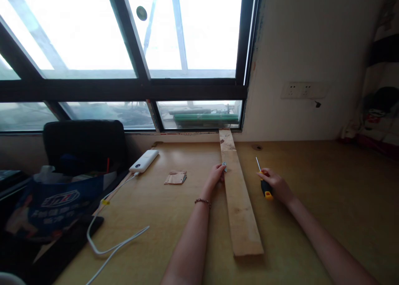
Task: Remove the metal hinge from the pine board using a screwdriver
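A long pale wooden board (241,201) lies on the table, running from near the window toward me. At its left edge, my left hand (215,177) is closed, pinching a small shiny metal piece (224,167) against the wood; its exact kind is too small to make out. My right hand (276,185) is to the right of the board, apart from it. Its fingers are wrapped round a screwdriver (267,190) with a black and yellow handle, the thin shaft pointing up and away from me.
Left on the table (134,210) is a torn brown paper packet (176,177). A white power bank (144,161) with a white cable (116,248) lies near the left edge. Beyond that edge are a black chair (84,143) and a blue bag (59,201). A window (193,89) stands behind.
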`<move>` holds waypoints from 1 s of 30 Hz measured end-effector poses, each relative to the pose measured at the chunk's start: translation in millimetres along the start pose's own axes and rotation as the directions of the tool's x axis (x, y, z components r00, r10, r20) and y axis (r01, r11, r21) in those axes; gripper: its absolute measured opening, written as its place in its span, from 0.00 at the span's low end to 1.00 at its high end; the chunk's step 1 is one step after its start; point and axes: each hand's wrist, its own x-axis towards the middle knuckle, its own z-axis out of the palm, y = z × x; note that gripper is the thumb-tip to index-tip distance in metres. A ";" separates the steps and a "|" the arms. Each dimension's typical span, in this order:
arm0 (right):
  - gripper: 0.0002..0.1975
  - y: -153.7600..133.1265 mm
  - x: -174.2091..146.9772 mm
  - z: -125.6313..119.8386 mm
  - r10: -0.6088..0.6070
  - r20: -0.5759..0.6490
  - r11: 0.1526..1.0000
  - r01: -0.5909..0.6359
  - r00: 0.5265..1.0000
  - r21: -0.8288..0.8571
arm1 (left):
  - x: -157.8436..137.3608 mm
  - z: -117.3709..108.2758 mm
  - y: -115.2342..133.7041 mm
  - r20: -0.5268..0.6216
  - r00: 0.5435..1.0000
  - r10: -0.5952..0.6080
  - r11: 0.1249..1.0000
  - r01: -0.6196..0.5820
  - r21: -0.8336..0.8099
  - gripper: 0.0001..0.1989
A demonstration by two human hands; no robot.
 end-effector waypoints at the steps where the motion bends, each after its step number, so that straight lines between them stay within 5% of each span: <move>1: 0.23 7.5 -6.9 3.3 -0.006 0.019 1.000 0.007 1.000 -0.022 | 0.4 -0.1 -0.8 0.002 0.999 0.033 0.999 -0.033 0.026 0.13; 8: 0.24 21.4 -12.3 11.8 0.006 0.063 1.000 -0.005 0.998 -0.018 | 6.2 -3.0 -8.2 0.042 0.994 0.099 0.993 -0.101 0.055 0.13; 30: 0.20 38.7 -11.7 25.5 0.016 0.221 0.995 -0.037 0.975 0.088 | 4.2 -4.1 -6.4 0.075 0.996 0.043 0.997 -0.039 -0.061 0.14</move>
